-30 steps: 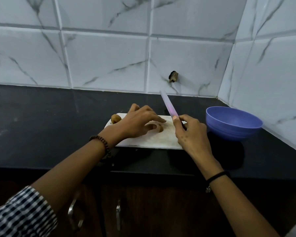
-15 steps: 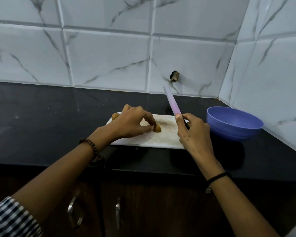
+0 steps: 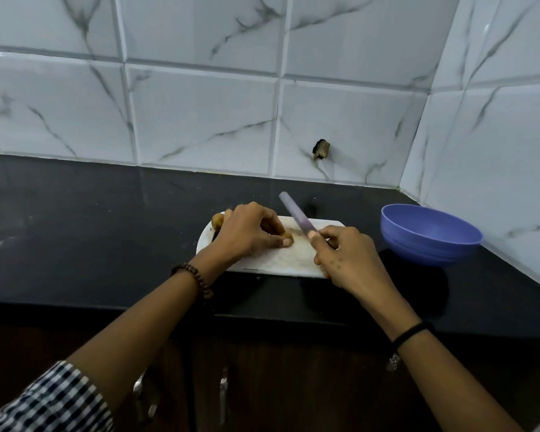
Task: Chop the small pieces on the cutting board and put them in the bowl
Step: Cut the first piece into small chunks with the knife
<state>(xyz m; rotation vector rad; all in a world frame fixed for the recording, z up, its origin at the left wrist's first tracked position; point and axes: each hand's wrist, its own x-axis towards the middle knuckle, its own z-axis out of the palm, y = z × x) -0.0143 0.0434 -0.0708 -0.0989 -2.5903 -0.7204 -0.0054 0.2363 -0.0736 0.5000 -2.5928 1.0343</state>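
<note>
Since half a second ago the knife (image 3: 296, 214) has dipped lower and swung nearer the left hand (image 3: 247, 233), and the right hand (image 3: 346, 255) has closed in beside it.

Head view, looking down: a person's two bare forearms reach over a black counter (image 3: 91, 232). A white cutting board (image 3: 281, 263) lies on the counter, long side toward the viewer. The left hand rests on the board's left half. Its grip pinches a small piece (image 3: 287, 236), orange-brown, between thumb and curled fingers, and the piece sits on the board near its middle. The right hand is over the board's right end, its grip wrapped round the knife's handle, which is hidden inside the fingers. The pale lavender blade slants up and away to the left, its lower part just beside the pinched piece. Whether the edge touches the piece or the board cannot be told.

A second piece (image 3: 218, 220), brown and rounded, lies at the board's far left corner, partly hidden behind the left hand. A purple bowl (image 3: 430, 241) stands on the counter to the right of the board, apart from it, near the side wall.

White marble-look tiles (image 3: 200, 120) cover the walls behind and to the right, and a small dark hole (image 3: 321, 149) breaks one tile above the board. A beaded bracelet (image 3: 197, 279) circles the left wrist and a black band (image 3: 410, 333) the right. A checked sleeve (image 3: 53, 400) shows at lower left. Dark cabinet doors with metal handles (image 3: 223, 391) sit below the counter.
</note>
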